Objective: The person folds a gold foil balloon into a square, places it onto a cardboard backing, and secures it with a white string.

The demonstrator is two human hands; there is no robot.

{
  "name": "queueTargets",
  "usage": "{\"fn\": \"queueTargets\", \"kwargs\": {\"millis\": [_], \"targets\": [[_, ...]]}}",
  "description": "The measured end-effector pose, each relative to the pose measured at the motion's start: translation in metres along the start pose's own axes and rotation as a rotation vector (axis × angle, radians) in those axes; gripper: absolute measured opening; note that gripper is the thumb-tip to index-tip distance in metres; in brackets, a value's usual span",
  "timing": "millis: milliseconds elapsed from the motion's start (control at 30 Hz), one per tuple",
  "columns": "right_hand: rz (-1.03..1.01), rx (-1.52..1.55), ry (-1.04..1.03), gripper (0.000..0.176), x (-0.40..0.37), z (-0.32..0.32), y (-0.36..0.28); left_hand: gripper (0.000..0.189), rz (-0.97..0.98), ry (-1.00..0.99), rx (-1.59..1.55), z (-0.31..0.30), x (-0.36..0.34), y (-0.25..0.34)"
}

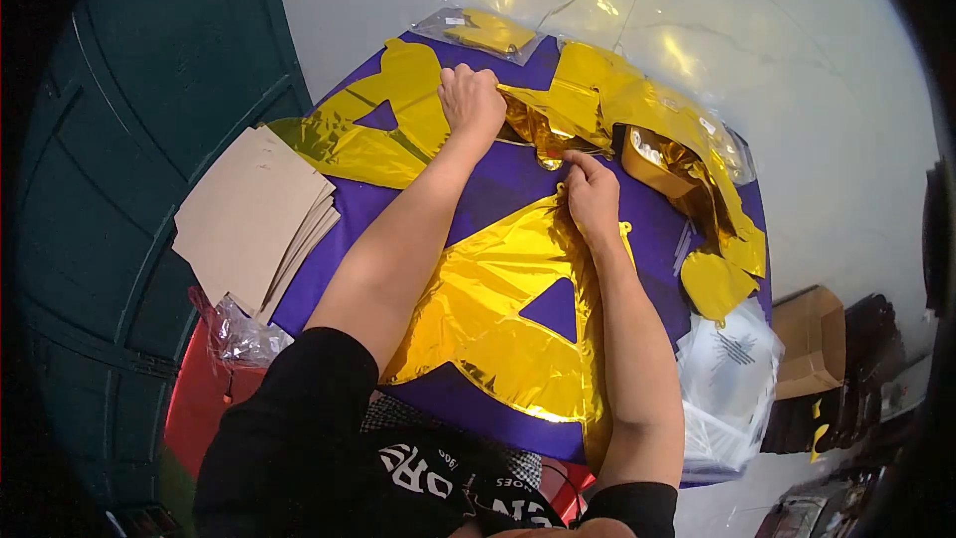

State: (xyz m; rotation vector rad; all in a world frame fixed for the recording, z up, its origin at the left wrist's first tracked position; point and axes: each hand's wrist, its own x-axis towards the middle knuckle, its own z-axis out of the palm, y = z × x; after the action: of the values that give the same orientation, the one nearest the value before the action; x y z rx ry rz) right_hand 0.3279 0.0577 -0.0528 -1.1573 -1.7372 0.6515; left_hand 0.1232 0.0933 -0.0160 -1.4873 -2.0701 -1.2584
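A large gold foil sheet (498, 309) with a triangular opening lies across the near part of the purple table (478, 204). My left hand (472, 100) is closed on the edge of another gold foil piece (558, 110) at the back of the table. Just to its right, my right hand (593, 194) is at the top of the near sheet, its index finger stretched toward a small foil tab (550, 158) hanging from the back piece. Whether its other fingers hold anything is hidden. A further flat gold foil piece (388, 144) lies at the left.
Cardboard sheets (249, 209) are stacked at the left edge. A yellow container (652, 164) with white items stands at the back right, partly under foil. Clear plastic bags (732, 369) lie at the right edge. A packaged gold foil (488, 32) lies at the back.
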Motion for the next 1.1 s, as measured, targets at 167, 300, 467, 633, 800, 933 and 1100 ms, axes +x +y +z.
{"fn": "queueTargets", "kwargs": {"millis": [167, 300, 467, 633, 800, 933, 1100], "targets": [[0.003, 0.0, -0.004, 0.028, -0.002, -0.002, -0.006, 0.017, -0.03, 0.016, 0.011, 0.001, 0.003, -0.001], [0.049, 0.018, -0.025, 0.028, -0.002, -0.003, -0.008, 0.018, -0.045, -0.003, -0.026, -0.003, 0.003, 0.0], [0.005, 0.013, -0.006, 0.027, 0.0, 0.0, 0.001, 0.022, -0.11, -0.067, -0.122, -0.012, 0.001, 0.007], [0.015, 0.02, -0.008, 0.027, 0.0, 0.001, 0.002, 0.025, -0.086, -0.028, -0.223, 0.0, 0.004, 0.002], [0.0, -0.018, -0.004, 0.027, 0.0, -0.001, -0.001, 0.017, -0.053, 0.006, -0.3, 0.007, 0.005, 0.0], [0.001, -0.022, -0.006, 0.027, -0.003, -0.004, -0.01, 0.011, -0.027, 0.004, -0.31, 0.008, 0.006, 0.0], [0.184, 0.152, -0.11, 0.028, 0.006, -0.01, -0.007, 0.011, 0.046, 0.036, -0.341, 0.013, 0.004, 0.002]]}}
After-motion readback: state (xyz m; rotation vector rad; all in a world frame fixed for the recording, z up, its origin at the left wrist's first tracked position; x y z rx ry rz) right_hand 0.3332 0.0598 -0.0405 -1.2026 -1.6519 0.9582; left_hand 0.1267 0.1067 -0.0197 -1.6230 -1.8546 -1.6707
